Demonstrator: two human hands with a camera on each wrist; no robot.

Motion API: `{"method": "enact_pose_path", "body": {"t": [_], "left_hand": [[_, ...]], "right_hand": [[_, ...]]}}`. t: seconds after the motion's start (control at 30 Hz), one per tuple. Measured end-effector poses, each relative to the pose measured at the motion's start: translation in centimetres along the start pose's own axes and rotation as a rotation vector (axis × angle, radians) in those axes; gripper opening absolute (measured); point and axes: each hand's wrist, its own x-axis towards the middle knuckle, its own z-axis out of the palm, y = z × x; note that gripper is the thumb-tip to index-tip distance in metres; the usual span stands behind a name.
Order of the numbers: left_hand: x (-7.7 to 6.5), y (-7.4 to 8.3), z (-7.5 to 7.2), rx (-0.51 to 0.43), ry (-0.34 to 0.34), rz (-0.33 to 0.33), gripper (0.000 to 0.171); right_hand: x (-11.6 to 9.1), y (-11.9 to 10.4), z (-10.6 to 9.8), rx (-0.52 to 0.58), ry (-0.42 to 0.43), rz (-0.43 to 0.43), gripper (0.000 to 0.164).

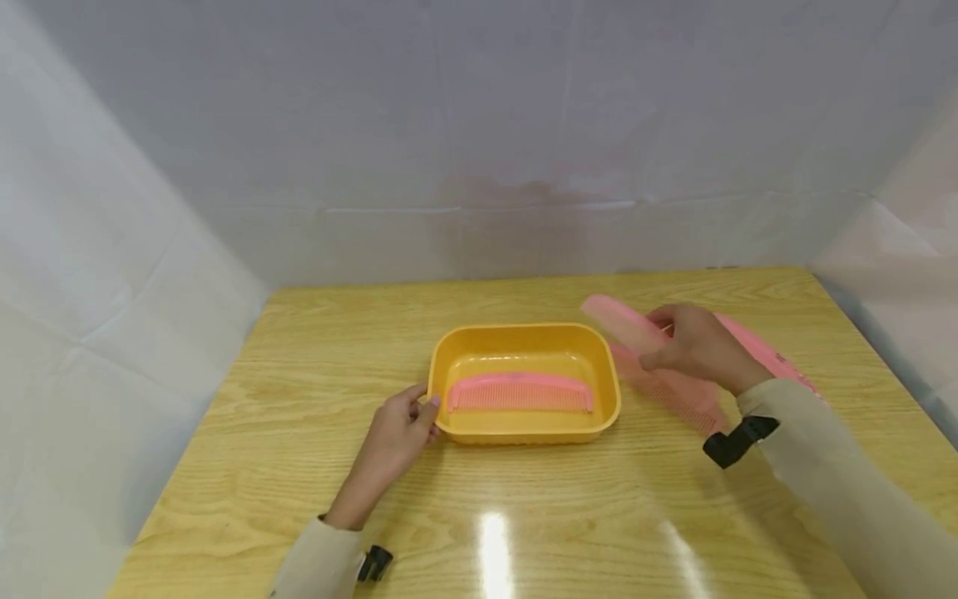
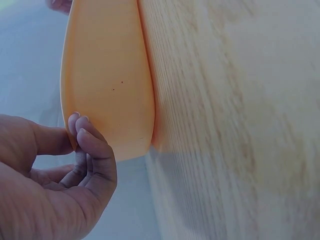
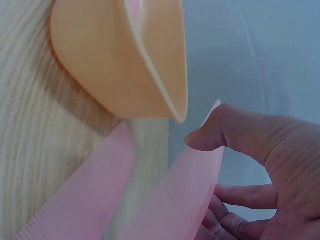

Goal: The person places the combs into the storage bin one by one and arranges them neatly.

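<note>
A yellow plastic basin [image 1: 524,436] stands on the table, with a pink comb [image 1: 520,393] lying flat inside, teeth toward me. My left hand [image 1: 397,433] pinches the basin's left rim between thumb and fingers. To the right of the basin, my right hand [image 1: 696,345] holds a second pink comb [image 1: 621,323] by its edge, raised above the table and tilted. Under it, another pink comb [image 3: 90,190] lies on the wood near the basin's right end. Beyond the right wrist is one more pink comb [image 1: 771,353], partly hidden by the hand and sleeve.
The wooden table [image 1: 322,358] has its far edge close to a pale hanging sheet [image 1: 449,141], which also rises at both sides. Black wrist cameras [image 1: 741,441] sit on both sleeves. Light glares off the table's front.
</note>
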Motion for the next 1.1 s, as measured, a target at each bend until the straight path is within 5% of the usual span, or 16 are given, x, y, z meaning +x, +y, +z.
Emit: {"method": "enact_pose_path", "body": {"t": [1.1], "left_hand": [[-0.2, -0.1, -0.1, -0.009, -0.001, 0.021, 0.047]], "right_hand": [[3.7, -7.0, 4.1, -0.037, -0.107, -0.246, 0.065]]}}
